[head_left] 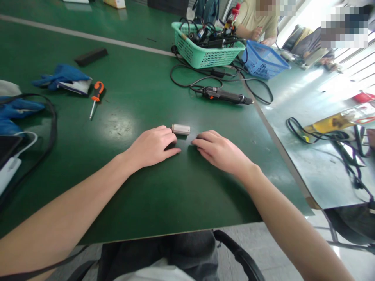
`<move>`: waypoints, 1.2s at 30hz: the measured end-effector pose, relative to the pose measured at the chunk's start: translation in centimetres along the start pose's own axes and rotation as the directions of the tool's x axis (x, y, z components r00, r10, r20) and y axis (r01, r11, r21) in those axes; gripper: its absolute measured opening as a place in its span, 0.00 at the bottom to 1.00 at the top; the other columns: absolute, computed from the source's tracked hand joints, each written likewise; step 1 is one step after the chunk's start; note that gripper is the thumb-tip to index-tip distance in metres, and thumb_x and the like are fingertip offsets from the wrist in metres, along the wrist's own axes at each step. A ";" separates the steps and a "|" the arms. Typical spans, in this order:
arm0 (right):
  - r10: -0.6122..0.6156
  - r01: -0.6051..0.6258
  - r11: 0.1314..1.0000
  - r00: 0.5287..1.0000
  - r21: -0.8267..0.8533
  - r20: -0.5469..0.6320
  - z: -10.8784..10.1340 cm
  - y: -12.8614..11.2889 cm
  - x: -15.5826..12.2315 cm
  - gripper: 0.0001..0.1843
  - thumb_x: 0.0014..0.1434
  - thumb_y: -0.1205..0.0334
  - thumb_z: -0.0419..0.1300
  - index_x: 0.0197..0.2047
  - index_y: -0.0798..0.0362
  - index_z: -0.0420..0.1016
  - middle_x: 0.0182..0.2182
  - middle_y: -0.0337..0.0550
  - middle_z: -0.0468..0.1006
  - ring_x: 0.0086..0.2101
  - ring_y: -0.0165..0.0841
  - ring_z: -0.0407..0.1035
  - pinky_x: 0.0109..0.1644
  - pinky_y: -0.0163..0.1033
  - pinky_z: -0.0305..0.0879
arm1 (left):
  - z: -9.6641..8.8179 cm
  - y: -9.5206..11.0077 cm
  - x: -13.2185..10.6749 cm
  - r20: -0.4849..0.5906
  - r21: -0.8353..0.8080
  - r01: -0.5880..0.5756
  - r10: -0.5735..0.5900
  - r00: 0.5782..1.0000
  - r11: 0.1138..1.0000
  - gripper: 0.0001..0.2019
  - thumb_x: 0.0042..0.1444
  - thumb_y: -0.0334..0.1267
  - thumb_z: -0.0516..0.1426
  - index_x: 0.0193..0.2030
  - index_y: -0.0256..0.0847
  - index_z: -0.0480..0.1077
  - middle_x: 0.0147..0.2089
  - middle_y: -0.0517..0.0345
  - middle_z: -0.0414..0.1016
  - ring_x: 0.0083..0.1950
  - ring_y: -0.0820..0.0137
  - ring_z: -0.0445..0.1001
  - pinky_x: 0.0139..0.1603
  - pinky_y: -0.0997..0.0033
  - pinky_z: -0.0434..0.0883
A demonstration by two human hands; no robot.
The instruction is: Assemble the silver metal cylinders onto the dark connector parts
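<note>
A small silvery-grey block-shaped part (181,129) lies on the green table (164,203) in front of me. Just at its left end rests my left hand (156,145), fingers curved and thumb held apart; whether a fingertip touches the part is hard to tell. My right hand (219,150) lies to the right and nearer to me, its fingers loosely bent and their tips on the tabletop. Nothing shows in either hand. Farther off sits a black electric screwdriver (225,95) with its cord.
A green basket (202,58) full of cables and tools stands at the back, beside a blue basket (263,62). To the left lie an orange-handled screwdriver (98,91), blue gloves (63,78) and a dark bar (91,57). Other people sit at the far right.
</note>
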State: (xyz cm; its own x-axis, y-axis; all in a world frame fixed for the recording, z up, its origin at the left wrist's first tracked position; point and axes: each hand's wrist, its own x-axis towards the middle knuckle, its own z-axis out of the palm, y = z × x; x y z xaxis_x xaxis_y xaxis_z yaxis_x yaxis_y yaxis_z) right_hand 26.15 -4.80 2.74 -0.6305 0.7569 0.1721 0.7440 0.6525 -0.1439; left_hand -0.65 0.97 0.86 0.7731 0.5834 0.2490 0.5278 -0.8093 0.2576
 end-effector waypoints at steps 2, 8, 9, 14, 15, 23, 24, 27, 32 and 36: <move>0.074 -0.075 0.997 0.997 -0.027 -0.009 -0.5 2.8 -1.8 0.18 0.70 0.64 0.52 0.59 0.50 0.74 0.49 0.53 0.77 0.49 0.46 0.70 0.53 0.53 0.73 | -0.2 0.1 -0.1 0.001 -0.006 0.008 -0.008 1.000 1.000 0.14 0.68 0.47 0.55 0.40 0.39 0.75 0.40 0.53 0.78 0.44 0.63 0.74 0.43 0.64 0.70; 0.348 -0.356 0.916 0.934 -0.184 -0.075 -1.5 12.3 -8.7 0.18 0.69 0.61 0.52 0.56 0.54 0.76 0.49 0.55 0.81 0.49 0.49 0.73 0.57 0.55 0.71 | -0.5 0.1 -0.4 -0.020 0.010 0.009 -0.009 1.000 1.000 0.13 0.69 0.42 0.53 0.39 0.38 0.75 0.39 0.53 0.78 0.44 0.64 0.74 0.44 0.63 0.71; 0.382 -0.393 0.898 0.920 -0.199 -0.093 -1.6 13.4 -9.6 0.18 0.69 0.61 0.52 0.56 0.54 0.77 0.49 0.55 0.81 0.49 0.49 0.74 0.57 0.55 0.71 | -0.5 0.1 -0.4 -0.029 0.019 0.004 -0.003 1.000 1.000 0.12 0.68 0.40 0.53 0.39 0.39 0.75 0.39 0.53 0.78 0.43 0.65 0.73 0.44 0.64 0.71; 0.428 -0.438 0.871 0.899 -0.221 -0.091 -1.8 15.6 -11.7 0.20 0.67 0.60 0.52 0.57 0.53 0.76 0.50 0.56 0.81 0.51 0.50 0.74 0.58 0.55 0.71 | -0.4 0.0 -0.6 -0.045 0.036 -0.008 0.010 0.999 0.999 0.09 0.66 0.36 0.52 0.38 0.39 0.74 0.39 0.53 0.77 0.43 0.65 0.73 0.43 0.64 0.71; 0.426 -0.434 0.873 0.901 -0.224 -0.086 -1.7 15.6 -11.8 0.20 0.67 0.60 0.52 0.58 0.53 0.76 0.51 0.56 0.81 0.51 0.49 0.74 0.59 0.55 0.71 | -0.4 0.0 -0.6 -0.048 0.036 -0.008 0.009 0.999 0.999 0.09 0.66 0.35 0.52 0.38 0.39 0.74 0.39 0.53 0.77 0.43 0.65 0.73 0.43 0.64 0.71; 0.434 -0.447 0.869 0.895 -0.214 -0.107 -1.5 15.1 -11.9 0.24 0.69 0.55 0.51 0.62 0.56 0.74 0.54 0.56 0.80 0.54 0.50 0.73 0.61 0.54 0.69 | -0.5 0.0 -0.7 -0.040 0.042 -0.001 0.003 0.999 0.999 0.10 0.66 0.35 0.52 0.38 0.39 0.74 0.39 0.52 0.77 0.42 0.65 0.73 0.44 0.63 0.71; 0.437 -0.449 0.865 0.894 -0.223 -0.102 -1.7 15.0 -11.9 0.26 0.69 0.54 0.52 0.64 0.57 0.72 0.54 0.57 0.80 0.54 0.51 0.74 0.61 0.54 0.69 | -0.5 0.0 -0.8 -0.039 0.040 -0.005 0.006 0.999 0.999 0.10 0.66 0.35 0.52 0.38 0.39 0.74 0.39 0.52 0.77 0.42 0.65 0.73 0.45 0.63 0.71; 0.427 -0.430 0.862 0.901 -0.268 -0.074 -2.6 14.1 -11.1 0.31 0.68 0.50 0.54 0.68 0.58 0.68 0.54 0.59 0.80 0.54 0.53 0.73 0.60 0.57 0.70 | -0.5 0.0 -0.8 -0.039 0.032 -0.010 0.011 0.999 0.999 0.10 0.66 0.35 0.52 0.38 0.39 0.74 0.39 0.52 0.77 0.42 0.65 0.73 0.46 0.63 0.72; 0.295 -0.321 0.926 0.944 -0.198 -0.149 -2.8 8.3 -4.8 0.27 0.69 0.52 0.55 0.65 0.57 0.70 0.55 0.59 0.78 0.57 0.52 0.69 0.62 0.57 0.68 | -0.6 -0.1 -0.9 -0.071 0.020 0.022 -0.021 0.997 1.000 0.09 0.64 0.34 0.52 0.37 0.39 0.74 0.38 0.52 0.77 0.41 0.65 0.73 0.45 0.63 0.71; 0.130 -0.139 0.989 0.979 -0.048 -0.156 0.2 2.3 2.7 0.25 0.70 0.53 0.55 0.65 0.56 0.69 0.58 0.57 0.75 0.57 0.49 0.68 0.62 0.56 0.67 | -0.6 -0.1 -0.9 -0.147 0.028 0.093 -0.088 0.985 0.995 0.06 0.62 0.33 0.53 0.37 0.39 0.72 0.36 0.53 0.75 0.40 0.64 0.72 0.41 0.64 0.70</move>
State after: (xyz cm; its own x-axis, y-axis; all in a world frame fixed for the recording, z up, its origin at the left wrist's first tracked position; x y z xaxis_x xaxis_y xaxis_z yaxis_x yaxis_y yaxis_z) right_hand 26.10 -1.24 2.70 -0.4857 0.8203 0.3022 0.8343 0.5381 -0.1197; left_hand -1.63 0.58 1.19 0.6632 0.6561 0.3602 0.6074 -0.7530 0.2533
